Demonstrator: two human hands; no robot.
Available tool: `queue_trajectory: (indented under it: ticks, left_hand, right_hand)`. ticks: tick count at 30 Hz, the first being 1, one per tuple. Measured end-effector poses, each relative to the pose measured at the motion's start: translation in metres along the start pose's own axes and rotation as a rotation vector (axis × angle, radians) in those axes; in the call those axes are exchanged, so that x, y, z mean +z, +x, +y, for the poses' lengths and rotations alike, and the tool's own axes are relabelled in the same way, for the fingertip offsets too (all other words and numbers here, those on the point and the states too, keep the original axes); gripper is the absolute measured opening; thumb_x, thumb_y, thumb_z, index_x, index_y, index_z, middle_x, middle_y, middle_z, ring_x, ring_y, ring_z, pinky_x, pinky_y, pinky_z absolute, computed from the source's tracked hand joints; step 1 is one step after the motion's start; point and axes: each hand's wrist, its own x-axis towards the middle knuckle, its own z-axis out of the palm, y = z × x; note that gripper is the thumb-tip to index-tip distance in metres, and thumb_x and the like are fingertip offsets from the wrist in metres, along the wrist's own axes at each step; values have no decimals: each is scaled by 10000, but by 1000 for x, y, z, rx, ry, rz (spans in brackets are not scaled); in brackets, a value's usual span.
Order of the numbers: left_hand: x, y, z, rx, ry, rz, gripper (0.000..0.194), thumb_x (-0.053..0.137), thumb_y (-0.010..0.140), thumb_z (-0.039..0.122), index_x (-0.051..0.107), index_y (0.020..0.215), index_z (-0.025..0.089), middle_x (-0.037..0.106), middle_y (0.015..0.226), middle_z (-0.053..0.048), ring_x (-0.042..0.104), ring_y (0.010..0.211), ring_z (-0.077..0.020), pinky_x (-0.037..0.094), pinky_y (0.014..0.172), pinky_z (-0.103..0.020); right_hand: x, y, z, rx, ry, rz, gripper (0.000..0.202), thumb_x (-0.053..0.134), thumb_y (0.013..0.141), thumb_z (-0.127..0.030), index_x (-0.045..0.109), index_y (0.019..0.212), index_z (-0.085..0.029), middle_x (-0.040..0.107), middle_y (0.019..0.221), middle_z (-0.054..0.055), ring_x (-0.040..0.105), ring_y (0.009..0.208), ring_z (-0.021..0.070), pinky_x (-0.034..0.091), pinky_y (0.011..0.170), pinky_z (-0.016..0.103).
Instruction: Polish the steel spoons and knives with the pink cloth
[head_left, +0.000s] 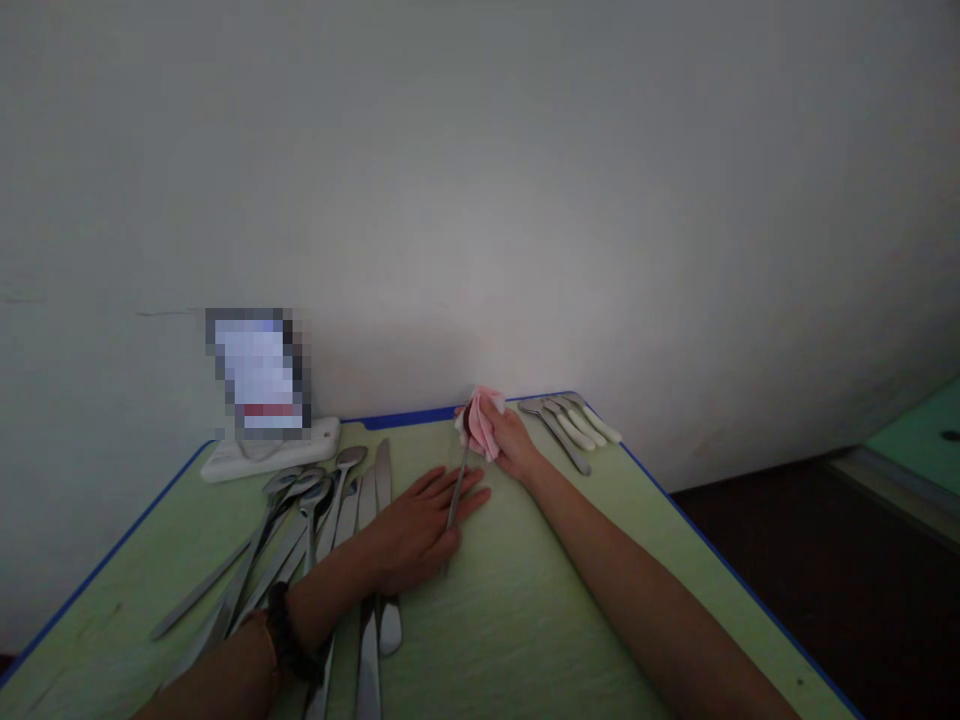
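Observation:
A pink cloth (pixel 486 425) is bunched in my right hand (pixel 511 438), whose fingers close it around the upper end of a spoon. Only part of the spoon's bowl shows at the cloth's left side. The spoon's thin handle (pixel 457 490) slants down across the fingers of my left hand (pixel 424 525), with the thumb against it lower down. Left of that hand, table knives (pixel 384 475) and spoons (pixel 351 458) lie in a loose pile, partly covered by my left forearm. To the right of the cloth rests a metal spoon (pixel 559 440) beside several white-handled utensils (pixel 592 425).
A phone with a blurred screen (pixel 259 370) stands on a white base (pixel 270 450) at the table's back left. The green table (pixel 510 620) has a blue edge and meets a pale wall (pixel 480 200). Dark floor (pixel 810 540) shows at right.

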Motion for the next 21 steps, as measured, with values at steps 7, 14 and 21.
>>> queue_trajectory:
  ticks: [7, 14, 21]
  left_hand:
    - [-2, 0, 2, 5, 8, -2, 537, 335, 938, 262, 190, 1455, 245, 173, 1534, -45, 152, 1404, -200, 115, 1152, -433]
    - [-1, 1, 2, -6, -31, 19, 511, 334, 933, 247, 258, 1438, 233, 226, 1520, -46, 183, 1396, -191, 117, 1157, -416]
    - [-5, 6, 3, -161, -352, 163, 423, 278, 953, 315, 519, 1267, 168, 473, 1388, -66, 395, 1298, -187, 225, 1131, -389]
  right_hand:
    - [1, -6, -3, 120, -136, -195, 395, 707, 659, -492, 655, 752, -112, 693, 685, 63, 614, 584, 129, 477, 529, 221]
    - [-1, -6, -5, 131, -54, -137, 360, 716, 662, -462, 651, 758, -121, 691, 665, 54, 618, 564, 133, 483, 511, 222]
    - [-4, 6, -3, -44, 189, 148, 271, 636, 770, -432, 620, 830, -169, 703, 740, 43, 600, 544, 125, 455, 436, 212]
